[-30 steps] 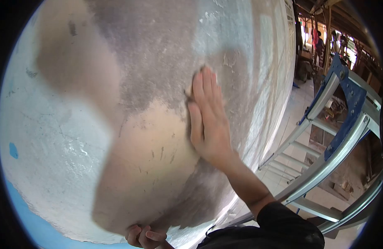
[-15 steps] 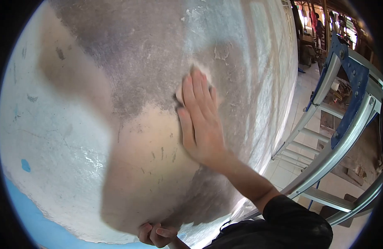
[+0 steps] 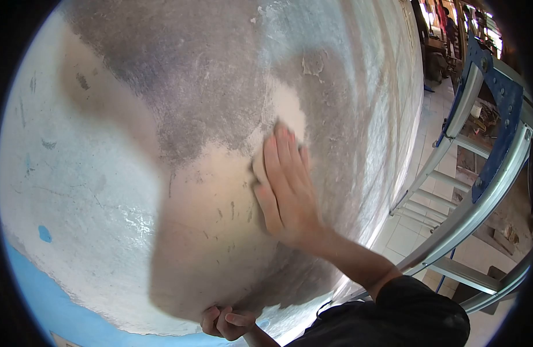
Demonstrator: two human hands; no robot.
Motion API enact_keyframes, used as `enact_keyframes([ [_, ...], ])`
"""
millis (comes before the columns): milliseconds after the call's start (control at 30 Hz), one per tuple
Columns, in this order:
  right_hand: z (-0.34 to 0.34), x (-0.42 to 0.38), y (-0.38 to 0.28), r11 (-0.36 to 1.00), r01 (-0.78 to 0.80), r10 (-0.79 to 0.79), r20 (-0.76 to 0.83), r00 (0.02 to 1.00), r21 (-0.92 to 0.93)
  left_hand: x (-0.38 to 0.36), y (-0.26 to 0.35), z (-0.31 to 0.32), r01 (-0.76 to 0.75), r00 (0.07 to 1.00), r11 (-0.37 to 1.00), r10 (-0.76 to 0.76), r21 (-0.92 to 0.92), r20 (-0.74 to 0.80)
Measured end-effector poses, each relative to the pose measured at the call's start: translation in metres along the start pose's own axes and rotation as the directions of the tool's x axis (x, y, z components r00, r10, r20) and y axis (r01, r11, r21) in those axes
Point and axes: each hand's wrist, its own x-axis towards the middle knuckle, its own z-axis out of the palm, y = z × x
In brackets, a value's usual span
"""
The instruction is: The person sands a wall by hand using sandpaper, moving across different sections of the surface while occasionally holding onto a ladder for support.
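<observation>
My right hand [image 3: 289, 191] lies flat against a large curved wall surface [image 3: 191, 254], its fingers stretched upward and close together. A pale sheet [image 3: 258, 166] shows past the left edge of the fingers, pressed between hand and surface. Just above the fingertips is a pale, smooth patch [image 3: 287, 104] amid rougher grey-brown coating. At the bottom, my left hand [image 3: 227, 322] is curled closed near the lower part of the surface; whatever it may hold is hidden.
A metal ladder with a blue bracket [image 3: 498, 87] stands at the right on a tiled floor [image 3: 396, 234]. Behind it are workshop clutter and a distant person [image 3: 450, 26]. Light blue paint [image 3: 32, 289] borders the surface at lower left.
My right hand has slid down the surface with the pale sheet, uncovering more of the pale patch. My left hand stays curled at the bottom. The view has shifted slightly.
</observation>
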Motion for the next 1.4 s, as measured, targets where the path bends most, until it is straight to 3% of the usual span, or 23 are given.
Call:
enact_keyframes([
  [67, -0.003, -0.032, -0.003, 0.999, -0.038, 0.038, 0.085, 0.996, 0.006, 0.000, 0.000, 0.000, 0.003, 1.000, 1.000, -0.003, 0.003, 0.008],
  [267, -0.004, 0.033, 0.010, 0.997, 0.072, -0.074, -0.051, 0.996, -0.039, -0.003, -0.009, -0.001, -0.043, 0.999, 0.998, 0.044, -0.036, 0.031],
  [467, 0.000, -0.024, 0.001, 0.999, -0.041, 0.041, 0.024, 0.999, 0.006, -0.003, -0.007, -0.002, -0.027, 0.999, 0.999, 0.028, -0.032, 0.031],
  [567, 0.000, -0.017, 0.008, 0.998, 0.004, -0.006, 0.028, 1.000, 0.064, -0.002, -0.007, -0.001, -0.043, 0.999, 0.999, 0.044, -0.032, 0.029],
  [767, -0.006, 0.034, 0.007, 0.997, 0.074, -0.074, -0.064, 0.995, -0.012, -0.001, -0.008, -0.001, -0.058, 0.997, 0.998, 0.059, -0.029, 0.040],
  [867, -0.005, -0.011, -0.002, 0.999, -0.049, 0.049, 0.015, 0.999, 0.009, -0.003, -0.009, 0.001, -0.060, 0.998, 0.996, 0.061, -0.061, 0.007],
  [967, -0.005, -0.016, 0.003, 0.999, -0.013, 0.015, 0.050, 0.999, -0.050, -0.002, -0.008, 0.001, -0.059, 0.998, 0.997, 0.058, -0.043, -0.010],
  [1133, -0.008, 0.037, 0.007, 0.996, 0.040, -0.044, -0.040, 0.998, -0.076, 0.001, -0.004, -0.002, -0.053, 0.998, 0.999, 0.053, -0.006, 0.016],
  [1267, -0.006, -0.008, -0.002, 0.998, -0.036, 0.038, 0.060, 0.997, -0.043, -0.001, -0.006, 0.002, -0.044, 0.999, 0.999, 0.043, -0.026, -0.019],
  [1400, -0.004, -0.010, 0.004, 0.999, 0.002, 0.001, 0.062, 0.998, -0.049, -0.004, -0.011, 0.002, -0.011, 0.998, 0.995, 0.005, -0.096, -0.066],
])
